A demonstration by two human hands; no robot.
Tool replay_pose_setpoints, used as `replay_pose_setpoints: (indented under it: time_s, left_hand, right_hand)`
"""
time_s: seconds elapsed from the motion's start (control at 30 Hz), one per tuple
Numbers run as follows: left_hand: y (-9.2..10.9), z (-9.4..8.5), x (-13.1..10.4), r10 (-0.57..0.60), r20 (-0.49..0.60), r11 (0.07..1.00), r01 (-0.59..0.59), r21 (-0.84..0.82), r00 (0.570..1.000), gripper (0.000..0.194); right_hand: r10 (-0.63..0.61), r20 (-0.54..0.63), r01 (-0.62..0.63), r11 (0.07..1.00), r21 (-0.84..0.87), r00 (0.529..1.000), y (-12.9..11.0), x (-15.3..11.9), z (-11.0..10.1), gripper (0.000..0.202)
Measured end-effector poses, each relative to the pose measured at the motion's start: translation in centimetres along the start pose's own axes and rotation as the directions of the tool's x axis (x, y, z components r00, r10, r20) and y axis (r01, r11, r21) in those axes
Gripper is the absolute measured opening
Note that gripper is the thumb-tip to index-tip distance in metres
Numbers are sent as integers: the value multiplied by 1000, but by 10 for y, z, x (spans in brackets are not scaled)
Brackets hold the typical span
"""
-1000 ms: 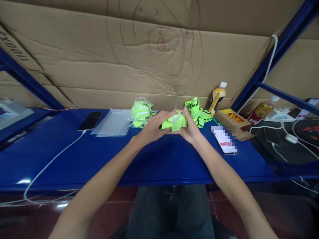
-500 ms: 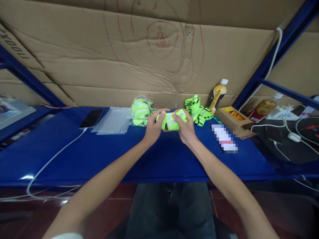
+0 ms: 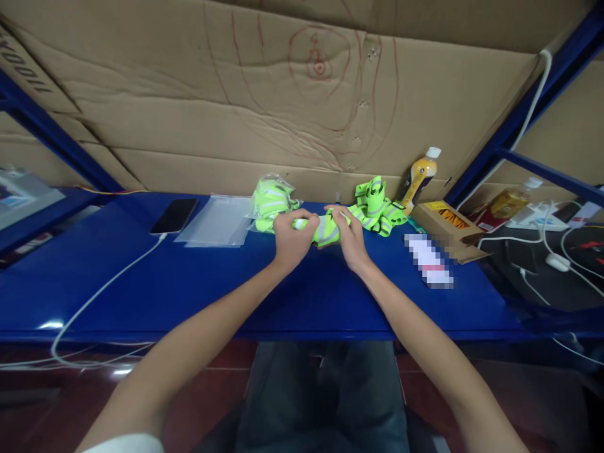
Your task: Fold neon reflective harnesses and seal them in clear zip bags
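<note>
A neon-green reflective strap (image 3: 327, 229) with silver-grey bands is bunched into a compact roll just above the blue shelf. My left hand (image 3: 292, 238) is closed in a fist around its left end. My right hand (image 3: 352, 238) grips the other end, its fingers over the top and partly covering the roll. Behind my left hand a similar green bundle (image 3: 271, 200) sits inside a clear bag. More loose green strapping (image 3: 377, 207) lies heaped behind my right hand. Flat clear plastic bags (image 3: 218, 220) are stacked to the left.
On the blue shelf (image 3: 141, 289) a black phone (image 3: 173, 216) lies at left with a white cable (image 3: 108, 283). To the right are a juice bottle (image 3: 419, 178), an open cardboard box (image 3: 448, 223) and a blurred-out phone (image 3: 428, 261). A cardboard wall (image 3: 189, 126) closes the back.
My left hand has turned and closed into a fist around the strap's end. My right fingers have shifted over the top, and the roll shows less between the hands. The view has moved slightly.
</note>
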State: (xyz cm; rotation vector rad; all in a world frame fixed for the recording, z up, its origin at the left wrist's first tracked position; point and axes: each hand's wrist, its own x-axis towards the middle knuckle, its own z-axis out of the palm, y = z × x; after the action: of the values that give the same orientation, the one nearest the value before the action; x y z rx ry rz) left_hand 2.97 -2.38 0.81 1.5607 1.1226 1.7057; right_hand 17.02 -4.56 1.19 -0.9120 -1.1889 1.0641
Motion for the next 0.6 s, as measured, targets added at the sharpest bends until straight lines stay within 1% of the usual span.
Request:
replay_pose_setpoints:
  time_s: [0.03, 0.07, 0.13, 0.17, 0.23, 0.3, 0.33, 0.37, 0.4, 0.43, 0.47, 0.5, 0.53, 0.6]
  left_hand:
    - [1, -2, -1, 106, -4, 992, -106, 62, 994, 19]
    - [3, -4, -2, 201, 8, 974, -201, 104, 980, 17]
    - [5, -8, -5, 361, 51, 921, -365, 138, 931, 16]
    - [4, -9, -6, 435, 83, 885, -443, 144, 897, 15]
    - [0, -11, -6, 570, 156, 792, -590, 156, 807, 10]
    - [-7, -11, -6, 660, 235, 695, -699, 168, 713, 5]
    - [-11, -11, -5, 681, 279, 656, -734, 178, 677, 4]
    - [-14, -11, -4, 689, 323, 623, -758, 192, 648, 4]
    - [-16, -11, -4, 687, 361, 600, -773, 208, 631, 4]
    - [-16, -11, -4, 680, 386, 584, -779, 228, 623, 4]
    - [-16, -11, -4, 675, 394, 575, -779, 249, 624, 2]
    - [-14, -10, -5, 670, 387, 574, -773, 272, 634, 6]
    - [-12, -9, -6, 660, 373, 582, -758, 295, 652, 13]
    - [-8, -5, -8, 614, 346, 630, -705, 326, 709, 31]
  right_hand:
    - [48, 21, -50, 995, 83, 999, -1, 0, 2, 42]
    - [82, 40, -87, 986, 145, 996, -1, 0, 3, 43]
    - [129, 41, -134, 969, 206, 991, -2, 0, 4, 42]
    - [157, 26, -159, 961, 225, 987, -2, 1, 4, 42]
    - [246, 11, -240, 932, 271, 969, 1, 3, 3, 42]
    - [360, 7, -343, 881, 327, 933, 6, 5, 1, 38]
    - [415, 8, -391, 850, 352, 910, 8, 6, 1, 35]
    - [462, 7, -431, 822, 373, 887, 10, 7, 0, 31]
    - [494, -1, -456, 802, 386, 869, 13, 7, 0, 28]
    - [504, -21, -456, 799, 391, 864, 14, 8, 1, 26]
    - [488, -51, -432, 813, 390, 872, 16, 8, 1, 26]
    - [450, -93, -384, 839, 386, 888, 18, 9, 1, 26]
    - [398, -146, -320, 869, 378, 906, 20, 10, 1, 26]
    - [279, -259, -179, 920, 349, 925, 23, 12, 0, 28]
